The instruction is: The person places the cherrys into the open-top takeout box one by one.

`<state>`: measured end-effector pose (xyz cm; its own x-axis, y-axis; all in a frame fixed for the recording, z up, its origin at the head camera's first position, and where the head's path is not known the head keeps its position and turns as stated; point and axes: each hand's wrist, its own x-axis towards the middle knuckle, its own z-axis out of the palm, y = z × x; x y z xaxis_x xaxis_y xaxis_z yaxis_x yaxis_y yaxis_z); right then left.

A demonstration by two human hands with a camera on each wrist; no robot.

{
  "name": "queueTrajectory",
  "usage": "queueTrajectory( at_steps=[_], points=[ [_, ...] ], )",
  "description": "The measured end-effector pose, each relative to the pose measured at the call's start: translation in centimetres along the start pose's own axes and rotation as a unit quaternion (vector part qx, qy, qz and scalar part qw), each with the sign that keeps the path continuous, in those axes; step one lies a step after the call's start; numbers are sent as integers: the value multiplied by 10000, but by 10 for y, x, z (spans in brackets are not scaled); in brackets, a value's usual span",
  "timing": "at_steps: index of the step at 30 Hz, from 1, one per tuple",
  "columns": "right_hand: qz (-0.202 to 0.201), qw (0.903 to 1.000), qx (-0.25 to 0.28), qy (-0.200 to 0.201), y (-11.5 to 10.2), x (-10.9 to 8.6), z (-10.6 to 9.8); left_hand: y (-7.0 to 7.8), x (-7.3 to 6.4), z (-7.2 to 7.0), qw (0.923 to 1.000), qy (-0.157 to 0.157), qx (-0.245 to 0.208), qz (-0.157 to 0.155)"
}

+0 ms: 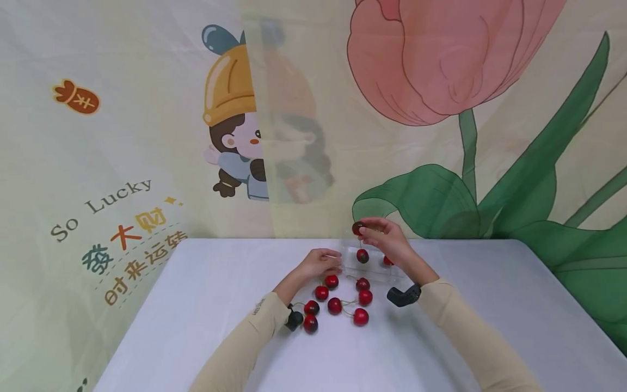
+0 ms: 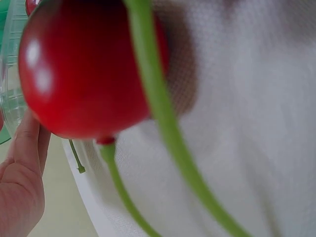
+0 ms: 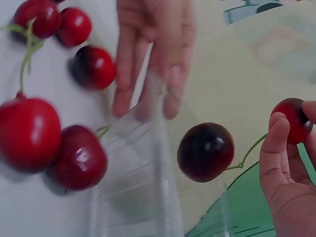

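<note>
My right hand pinches a dark red cherry between thumb and fingers. From it, by a green stem, a second cherry hangs over a clear plastic box; the right wrist view shows this pair too, the hanging cherry looking almost black. At the box's left end my left hand touches the wall with nearly straight fingers. Another cherry shows at the box, partly covered by my right hand. A large red cherry hides much of the left wrist view.
Several red cherries with green stems, such as one cherry, lie on the white table in front of the box and beside my left wrist. A printed cloth hangs right behind the table's back edge.
</note>
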<state>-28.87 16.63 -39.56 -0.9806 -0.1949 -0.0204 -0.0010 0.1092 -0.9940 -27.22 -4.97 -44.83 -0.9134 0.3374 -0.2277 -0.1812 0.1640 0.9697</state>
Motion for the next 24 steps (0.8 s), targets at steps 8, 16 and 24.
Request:
queueTrajectory(
  at_steps=[8, 16, 24],
  points=[
    [-349, 9924, -1073, -498, 21, 5, 6, 3, -1, 1, 10000, 12, 6, 42],
    [-467, 9774, -1871, -870, 36, 8, 11, 4, -3, 1, 10000, 21, -34, -53],
    [-407, 9584, -2440, -1425, 42, 8, 15, 3, -2, 1, 9998, 20, -184, -3]
  ],
)
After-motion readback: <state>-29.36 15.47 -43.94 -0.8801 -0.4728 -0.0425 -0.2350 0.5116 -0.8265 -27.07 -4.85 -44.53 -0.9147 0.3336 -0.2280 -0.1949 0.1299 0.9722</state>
